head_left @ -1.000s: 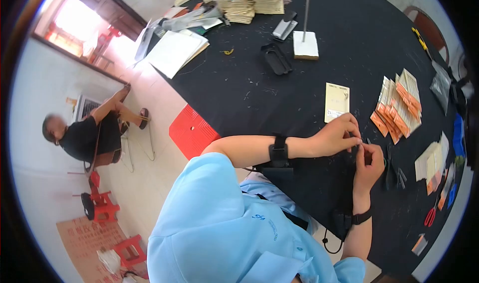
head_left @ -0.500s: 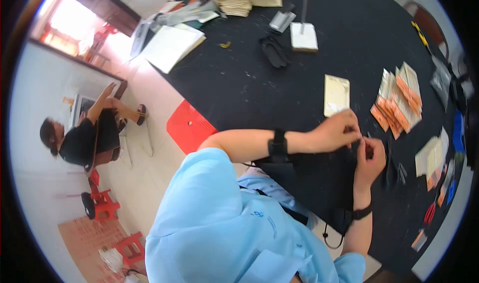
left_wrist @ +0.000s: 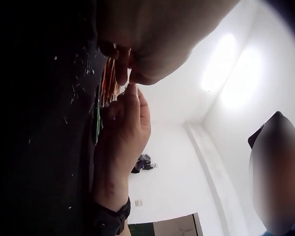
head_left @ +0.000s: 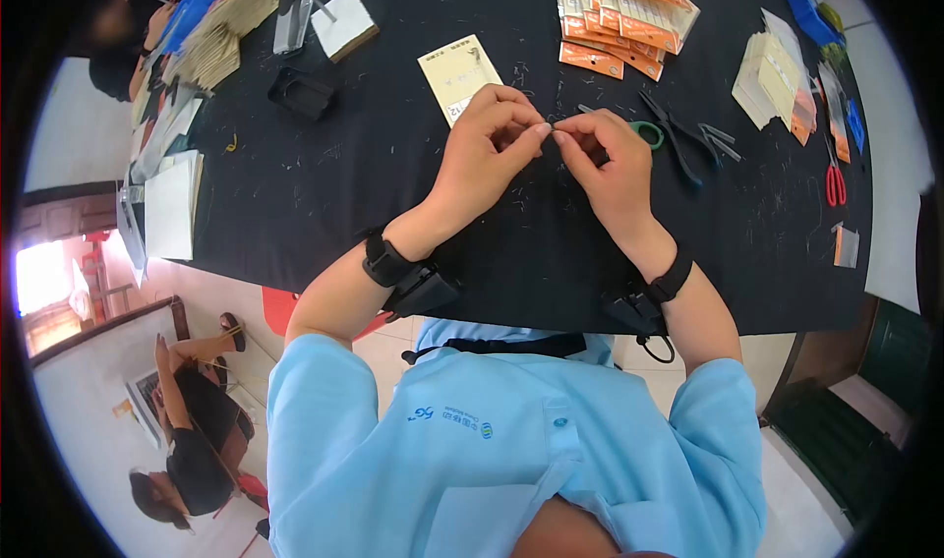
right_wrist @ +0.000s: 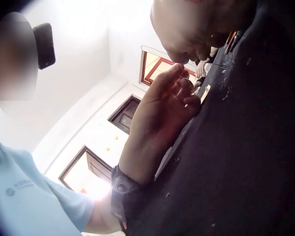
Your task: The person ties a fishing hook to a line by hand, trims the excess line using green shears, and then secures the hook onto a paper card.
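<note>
Both hands up over the near edge of the black counter (head_left: 393, 194), fingertips meeting.
- left hand (head_left: 487, 145): grip pressed together, thumb and forefinger pinching a small thin piece (head_left: 552, 125)
- right hand (head_left: 612, 160): same, pinching the other end of it; remaining fingers curled in
- the piece is held between the two grips, just above the counter and not lying on it. It's too small to tell what it is; the wrist views only show a pale sliver between the fingertips.

Around the hands:
- yellowish card packet (head_left: 459, 76) flat on the counter, just beyond the left hand
- green-handled tool (head_left: 649, 132) and black-handled tool (head_left: 678, 140) just beside the right hand, on its far side
- fan of orange-topped packets (head_left: 629, 12) further back
- cream packet stack (head_left: 772, 71) and red-handled scissors (head_left: 834, 179) off to the right, well apart
- black tray (head_left: 300, 91) and white block (head_left: 344, 22) with a rod, far left
- counter covered in small pale snippets

Nothing sits between the hands and the head camera. In each wrist view the camera's own hand hides most of the pinch.
</note>
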A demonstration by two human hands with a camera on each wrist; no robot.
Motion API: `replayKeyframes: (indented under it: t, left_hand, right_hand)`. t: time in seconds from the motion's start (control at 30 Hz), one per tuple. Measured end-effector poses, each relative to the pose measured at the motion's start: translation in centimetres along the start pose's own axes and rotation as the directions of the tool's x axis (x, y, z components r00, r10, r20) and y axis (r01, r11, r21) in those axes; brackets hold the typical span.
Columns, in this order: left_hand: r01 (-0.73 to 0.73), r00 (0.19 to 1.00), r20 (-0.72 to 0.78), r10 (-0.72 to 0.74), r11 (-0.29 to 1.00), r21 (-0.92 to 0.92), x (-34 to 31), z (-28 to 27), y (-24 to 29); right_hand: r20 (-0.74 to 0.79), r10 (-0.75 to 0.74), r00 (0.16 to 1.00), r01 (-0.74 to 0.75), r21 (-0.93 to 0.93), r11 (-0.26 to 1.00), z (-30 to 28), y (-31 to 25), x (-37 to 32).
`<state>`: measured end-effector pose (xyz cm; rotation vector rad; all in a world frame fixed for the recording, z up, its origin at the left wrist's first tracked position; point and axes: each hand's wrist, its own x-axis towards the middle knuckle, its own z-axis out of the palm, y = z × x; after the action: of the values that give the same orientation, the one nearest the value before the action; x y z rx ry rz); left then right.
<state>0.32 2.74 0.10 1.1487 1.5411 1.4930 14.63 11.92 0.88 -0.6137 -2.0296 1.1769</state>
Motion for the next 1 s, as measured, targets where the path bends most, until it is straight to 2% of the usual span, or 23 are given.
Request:
replayKeyframes:
  t: [0.3,0.47,0.6,0.67,0.77,1.0]
  left_hand:
    - [0.011,1.000,-0.001,-0.011,1.000,-0.028,0.05,-0.02,-0.23]
    - [0.029,0.999,-0.021,-0.032,0.994,-0.101,0.06,0.10,-0.25]
    - [0.029,0.999,-0.037,-0.032,0.996,-0.081,0.02,0.08,-0.02]
    - [-0.036,0.996,-0.079,0.028,0.995,-0.097,0.08,-0.06,-0.26]
    - [-0.086,0.995,-0.055,0.081,0.991,-0.105,0.20,-0.25,-0.33]
    - [-0.098,0.993,-0.068,0.092,0.992,-0.081,0.28,-0.42,-0.03]
  right_hand:
    - [0.002,-0.014,1.000,0.014,-0.012,1.000,0.06,0.28,0.00]
    - [0.001,-0.005,1.000,0.005,0.000,1.000,0.04,0.27,-0.01]
    - [-0.006,0.013,1.000,-0.013,-0.001,1.000,0.00,0.43,-0.01]
    - [-0.003,0.018,1.000,-0.018,0.004,1.000,0.01,0.39,0.01]
    - [0.000,0.061,0.998,-0.061,0.033,0.998,-0.01,0.44,-0.02]
    - [0.020,0.129,0.991,-0.130,0.117,0.985,0.08,0.78,-0.13]
